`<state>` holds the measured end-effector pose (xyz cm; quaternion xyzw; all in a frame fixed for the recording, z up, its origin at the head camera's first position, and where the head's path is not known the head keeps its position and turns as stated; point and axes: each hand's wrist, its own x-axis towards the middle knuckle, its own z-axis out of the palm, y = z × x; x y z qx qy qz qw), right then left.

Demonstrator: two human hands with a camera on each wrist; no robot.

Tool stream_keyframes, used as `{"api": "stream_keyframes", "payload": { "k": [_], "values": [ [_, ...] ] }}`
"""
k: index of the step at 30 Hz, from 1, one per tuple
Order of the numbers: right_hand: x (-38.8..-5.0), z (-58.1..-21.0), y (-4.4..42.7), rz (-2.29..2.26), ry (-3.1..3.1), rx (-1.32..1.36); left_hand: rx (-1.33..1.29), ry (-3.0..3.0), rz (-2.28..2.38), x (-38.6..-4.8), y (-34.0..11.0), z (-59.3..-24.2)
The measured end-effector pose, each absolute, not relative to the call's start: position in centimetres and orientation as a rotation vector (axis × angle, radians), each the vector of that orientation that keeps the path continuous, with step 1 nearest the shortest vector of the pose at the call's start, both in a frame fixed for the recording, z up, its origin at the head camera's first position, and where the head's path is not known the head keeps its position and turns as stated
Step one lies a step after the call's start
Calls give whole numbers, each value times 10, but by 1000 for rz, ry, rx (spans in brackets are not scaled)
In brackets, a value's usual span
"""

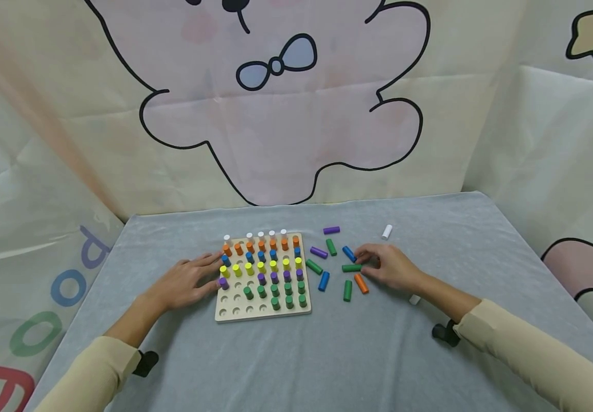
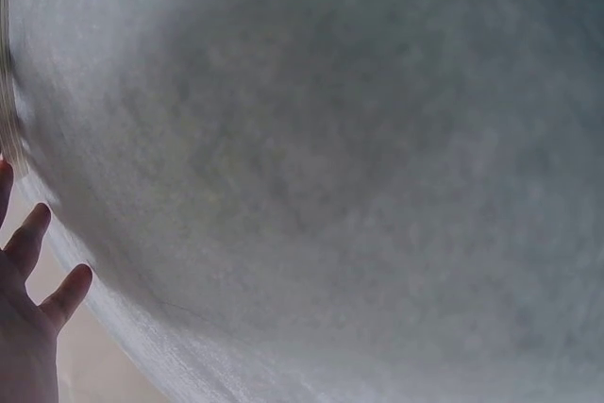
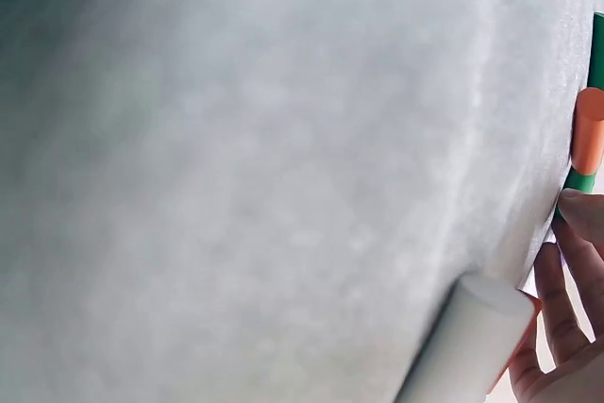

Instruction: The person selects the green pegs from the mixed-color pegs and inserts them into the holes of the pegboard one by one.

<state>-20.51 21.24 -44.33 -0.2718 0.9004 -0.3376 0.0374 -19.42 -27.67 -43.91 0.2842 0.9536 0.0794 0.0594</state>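
A wooden pegboard (image 1: 262, 313) stands on the cloth, filled with rows of white, orange, blue, yellow, purple and green pegs; several holes at its lower left are bare. At its left edge rests my left hand (image 1: 185, 281), fingers spread and extended against the side. My right hand (image 1: 389, 266) pinches the right end of a green peg (image 1: 350, 268) between thumb and fingers, low over the cloth. That green peg (image 3: 579, 180) shows partly behind an orange peg (image 3: 589, 134) in the right wrist view. The left wrist view shows only part of the left hand (image 2: 28, 318).
Loose pegs lie right of the board, among them a purple peg (image 1: 331, 230), a blue peg (image 1: 324, 281), an orange peg (image 1: 361, 284) and a white peg (image 1: 387, 232). Another white peg (image 1: 414, 299) lies partly under the right wrist. A printed curtain (image 1: 286, 126) rises behind the table.
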Motion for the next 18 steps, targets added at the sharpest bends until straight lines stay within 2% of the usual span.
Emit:
{"api": "stream_keyframes", "payload": {
  "k": [18],
  "values": [
    [-208, -434, 215, -1019, 2809, -842, 870, 2888, 236, -194, -276, -438]
  ]
}}
